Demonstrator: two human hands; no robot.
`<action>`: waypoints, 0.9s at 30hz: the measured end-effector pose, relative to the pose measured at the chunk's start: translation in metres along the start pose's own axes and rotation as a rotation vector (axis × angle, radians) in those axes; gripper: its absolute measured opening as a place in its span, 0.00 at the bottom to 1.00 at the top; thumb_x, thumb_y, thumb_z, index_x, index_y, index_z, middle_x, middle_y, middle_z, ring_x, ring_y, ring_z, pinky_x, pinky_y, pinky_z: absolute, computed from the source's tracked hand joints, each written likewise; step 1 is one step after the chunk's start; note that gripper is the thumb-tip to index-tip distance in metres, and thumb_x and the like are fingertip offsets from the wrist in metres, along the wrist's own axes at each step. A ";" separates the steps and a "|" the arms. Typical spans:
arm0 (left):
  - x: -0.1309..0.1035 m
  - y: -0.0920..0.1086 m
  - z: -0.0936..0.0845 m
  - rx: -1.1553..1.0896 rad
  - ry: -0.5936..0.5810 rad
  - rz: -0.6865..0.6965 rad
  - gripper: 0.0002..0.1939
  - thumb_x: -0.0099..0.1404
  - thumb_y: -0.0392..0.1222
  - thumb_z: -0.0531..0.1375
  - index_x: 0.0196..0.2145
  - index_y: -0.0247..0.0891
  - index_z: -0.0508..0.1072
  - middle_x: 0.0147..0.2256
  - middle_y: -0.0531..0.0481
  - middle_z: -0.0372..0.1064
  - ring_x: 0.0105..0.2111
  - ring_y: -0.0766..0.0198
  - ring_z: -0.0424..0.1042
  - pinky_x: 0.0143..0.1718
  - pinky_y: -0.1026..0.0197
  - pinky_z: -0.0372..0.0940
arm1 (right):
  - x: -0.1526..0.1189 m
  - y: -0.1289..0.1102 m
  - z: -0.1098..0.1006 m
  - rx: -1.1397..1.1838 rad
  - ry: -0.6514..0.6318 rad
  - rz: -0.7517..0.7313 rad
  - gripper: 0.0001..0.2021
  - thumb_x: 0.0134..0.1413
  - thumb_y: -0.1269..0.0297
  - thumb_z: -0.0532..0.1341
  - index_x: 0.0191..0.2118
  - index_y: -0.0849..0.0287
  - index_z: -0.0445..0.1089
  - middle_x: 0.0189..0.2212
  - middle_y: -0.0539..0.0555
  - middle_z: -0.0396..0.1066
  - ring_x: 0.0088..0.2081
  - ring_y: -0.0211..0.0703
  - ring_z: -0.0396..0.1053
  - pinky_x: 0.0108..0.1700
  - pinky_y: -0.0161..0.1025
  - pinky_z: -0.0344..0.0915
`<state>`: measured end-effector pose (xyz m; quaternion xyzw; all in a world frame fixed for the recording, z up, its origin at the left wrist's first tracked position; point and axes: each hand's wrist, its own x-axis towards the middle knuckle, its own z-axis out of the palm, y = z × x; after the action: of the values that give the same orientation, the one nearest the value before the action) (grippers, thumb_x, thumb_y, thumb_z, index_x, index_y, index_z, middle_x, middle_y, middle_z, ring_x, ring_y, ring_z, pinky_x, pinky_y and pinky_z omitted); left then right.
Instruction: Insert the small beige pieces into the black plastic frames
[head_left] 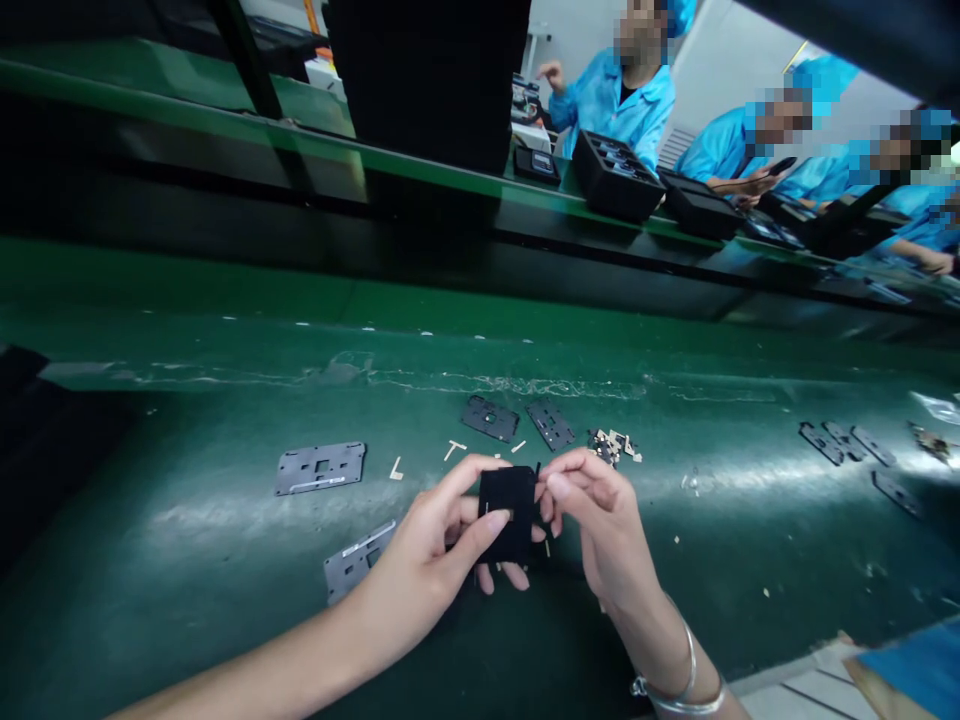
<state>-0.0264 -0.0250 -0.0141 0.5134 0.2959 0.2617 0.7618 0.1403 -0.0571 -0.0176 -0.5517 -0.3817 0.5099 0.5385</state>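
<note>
My left hand (442, 545) holds a small black square part (508, 512) above the green belt (225, 560), thumb on its face and fingers beneath. My right hand (596, 510) pinches the part's right edge with thumb and forefinger; a silver bracelet (686, 690) sits on that wrist. Just beyond the hands lie two dark grey plates (491, 417) (550, 424) and a small heap of pale scraps (613, 446).
Two light grey metal plates (320, 467) (358, 560) lie to the left on the belt. More dark plates (847, 443) lie at the right. Across a raised green shelf, several people in blue coats (622, 100) work beside black trays (616, 175).
</note>
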 end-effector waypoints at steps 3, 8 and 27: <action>0.001 -0.001 0.001 -0.089 -0.007 0.006 0.12 0.68 0.45 0.52 0.46 0.38 0.56 0.34 0.45 0.72 0.26 0.60 0.76 0.20 0.68 0.62 | -0.001 -0.001 0.000 0.055 -0.046 0.000 0.08 0.54 0.60 0.60 0.31 0.59 0.71 0.24 0.50 0.70 0.23 0.32 0.62 0.24 0.29 0.58; 0.000 0.000 0.002 -0.085 -0.043 -0.030 0.11 0.68 0.45 0.52 0.44 0.38 0.58 0.36 0.44 0.73 0.26 0.60 0.76 0.21 0.68 0.62 | -0.001 -0.002 0.001 0.070 -0.055 0.010 0.05 0.50 0.63 0.63 0.29 0.59 0.69 0.22 0.47 0.67 0.23 0.31 0.62 0.23 0.28 0.58; 0.009 0.001 -0.007 -0.141 -0.281 -0.030 0.10 0.67 0.45 0.52 0.40 0.36 0.57 0.35 0.40 0.74 0.26 0.58 0.77 0.17 0.71 0.57 | 0.002 -0.005 0.000 0.263 -0.190 0.219 0.11 0.39 0.61 0.69 0.26 0.61 0.68 0.17 0.46 0.66 0.17 0.28 0.59 0.17 0.25 0.54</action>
<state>-0.0257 -0.0141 -0.0164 0.4859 0.1749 0.1961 0.8336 0.1410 -0.0545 -0.0128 -0.4641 -0.2989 0.6607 0.5087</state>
